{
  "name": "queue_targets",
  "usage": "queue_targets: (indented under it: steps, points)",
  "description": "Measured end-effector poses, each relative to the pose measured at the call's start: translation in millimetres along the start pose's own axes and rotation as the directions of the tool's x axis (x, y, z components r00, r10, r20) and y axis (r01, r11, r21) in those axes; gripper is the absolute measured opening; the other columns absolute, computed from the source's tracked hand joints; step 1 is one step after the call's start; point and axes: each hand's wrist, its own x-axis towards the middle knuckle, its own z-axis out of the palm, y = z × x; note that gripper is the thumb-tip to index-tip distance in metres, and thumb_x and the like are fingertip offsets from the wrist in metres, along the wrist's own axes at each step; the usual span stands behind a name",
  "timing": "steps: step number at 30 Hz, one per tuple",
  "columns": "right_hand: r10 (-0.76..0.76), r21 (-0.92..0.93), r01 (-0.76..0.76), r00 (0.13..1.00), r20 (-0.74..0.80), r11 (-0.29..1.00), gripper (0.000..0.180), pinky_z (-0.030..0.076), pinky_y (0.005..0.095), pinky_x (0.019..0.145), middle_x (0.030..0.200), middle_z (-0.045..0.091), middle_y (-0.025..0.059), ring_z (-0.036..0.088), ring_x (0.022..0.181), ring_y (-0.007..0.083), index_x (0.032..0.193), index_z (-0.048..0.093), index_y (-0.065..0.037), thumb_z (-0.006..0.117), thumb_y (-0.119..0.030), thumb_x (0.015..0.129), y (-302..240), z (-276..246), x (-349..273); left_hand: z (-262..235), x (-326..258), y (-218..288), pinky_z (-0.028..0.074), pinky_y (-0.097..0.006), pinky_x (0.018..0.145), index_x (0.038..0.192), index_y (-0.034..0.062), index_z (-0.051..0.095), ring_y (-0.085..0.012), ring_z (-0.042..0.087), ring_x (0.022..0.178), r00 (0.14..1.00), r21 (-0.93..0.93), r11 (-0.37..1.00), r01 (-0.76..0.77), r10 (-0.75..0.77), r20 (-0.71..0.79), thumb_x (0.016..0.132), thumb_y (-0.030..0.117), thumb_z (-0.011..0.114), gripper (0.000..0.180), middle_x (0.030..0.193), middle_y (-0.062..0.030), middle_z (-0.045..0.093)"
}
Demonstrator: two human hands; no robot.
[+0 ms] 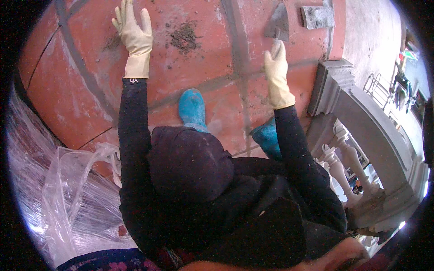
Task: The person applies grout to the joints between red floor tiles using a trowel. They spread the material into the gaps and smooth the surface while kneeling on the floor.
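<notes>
My left hand [137, 38], in a pale yellow rubber glove, is over the reddish floor tiles [199, 67] at the far left, its fingers apart and nothing in it. A small heap of crumbly grey mortar [184, 38] lies just to its right. My right hand [277, 74], gloved the same way, is closed round a trowel whose handle is hidden. The grey trowel blade [277, 23] points away from me, close above the tiles. Beyond it, to the right, lies a grey rectangular block [317, 17].
Grey joints [235, 40] run between the tiles. My blue boots [191, 108] stand on them. A balustrade with a grey rail [375, 113] and pale balusters [337, 167] curves along the right. Clear plastic sheeting [68, 194] bunches up at the left.
</notes>
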Motion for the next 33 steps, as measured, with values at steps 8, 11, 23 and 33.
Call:
queue_targets:
  steps: [8, 11, 23, 33]
  points:
    - [-0.188, -0.086, 0.220, 0.940, 0.284, 0.972, 0.052, 0.052, 0.0490, 0.089, 0.118, 0.065, 0.0244, 0.063, 0.108, 0.0442, 0.141, 0.045, -0.009, 0.058, -0.029, 0.095, -50, 39, -30, 8, 7, -8, 0.017, -0.058, 0.118, 0.142, 0.0062, 0.049, -0.0429, 0.033, 0.143, 0.999, 0.017, 1.000, 0.020, -0.019, -0.034, 0.099, 0.033, 0.057, 0.051, 0.149, -0.0188, 0.047]
    - [-0.097, -0.068, 0.108, 0.984, 0.150, 0.992, 0.054, 0.053, 0.0476, 0.088, 0.116, 0.066, 0.0258, 0.064, 0.107, 0.0433, 0.140, 0.045, -0.009, 0.061, -0.029, 0.093, -53, 16, 17, 6, 10, -17, 0.017, -0.059, 0.118, 0.143, 0.0064, 0.049, -0.0430, 0.033, 0.144, 0.999, 0.048, 0.998, 0.029, -0.027, -0.031, 0.100, 0.033, 0.056, 0.051, 0.150, -0.0188, 0.046]
    - [-0.544, -0.048, 0.555, 0.826, 0.149, 0.830, 0.055, 0.053, 0.0501, 0.082, 0.103, 0.068, 0.0268, 0.067, 0.092, 0.0454, 0.139, 0.049, -0.013, 0.065, -0.024, 0.088, -129, 23, 74, 49, 55, -47, 0.022, -0.059, 0.116, 0.142, 0.0082, 0.050, -0.0428, 0.037, 0.141, 0.994, 0.314, 0.943, 0.108, -0.098, -0.046, 0.099, 0.044, 0.052, 0.056, 0.149, -0.0185, 0.047]
    - [-0.535, -0.033, 0.689, 0.592, 0.603, 0.724, 0.063, 0.054, 0.0416, 0.087, 0.125, 0.062, 0.0221, 0.061, 0.112, 0.0397, 0.146, 0.045, -0.014, 0.068, -0.013, 0.087, -101, -22, 68, 46, 56, -30, 0.023, -0.056, 0.117, 0.142, 0.0059, 0.050, -0.0392, 0.039, 0.140, 0.968, 0.340, 0.908, 0.244, -0.247, -0.033, 0.098, 0.042, 0.052, 0.057, 0.149, -0.0169, 0.048]
